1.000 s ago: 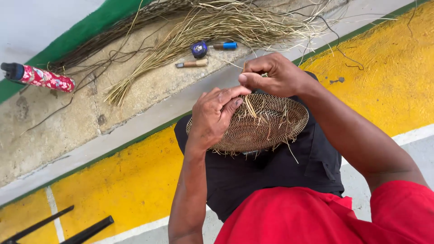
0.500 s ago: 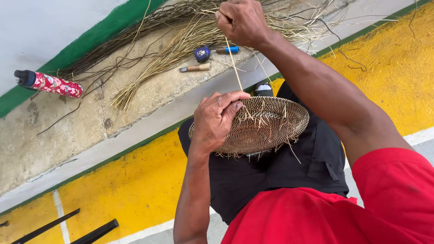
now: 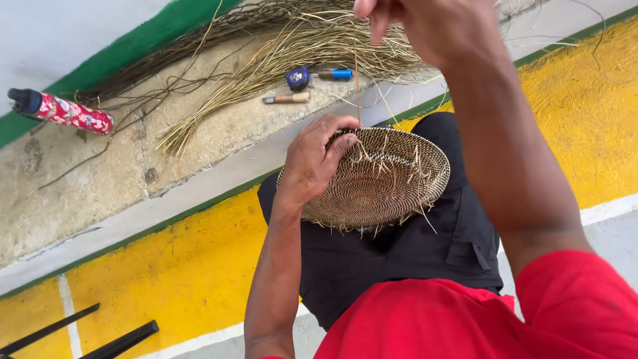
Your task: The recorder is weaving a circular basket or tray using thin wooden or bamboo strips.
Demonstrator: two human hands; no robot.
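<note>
My left hand point(image 3: 316, 159) is clamped on the near rim of the woven basket point(image 3: 375, 179), thumb on the inside and fingers curled under, steadying it on my lap against the dark shorts point(image 3: 399, 259). My right hand point(image 3: 425, 26) is raised high at the top of the view, fingers pinched shut on a thin straw strand point(image 3: 357, 73) that runs straight down, taut, to the rim just beside my left thumb. On the concrete ledge point(image 3: 100, 179) beyond lie the bundle of loose straw point(image 3: 279, 60), a small knife with a wooden handle point(image 3: 286, 99), a blue round tool point(image 3: 298, 78) and a folded floral umbrella point(image 3: 63, 112), all well apart from the basket. The risk I see is in the strand: it is thin and stretched, so a harder tug could snap it or warp the coil at the rim. If my left grip slackens, the basket could tilt off my lap.
</note>
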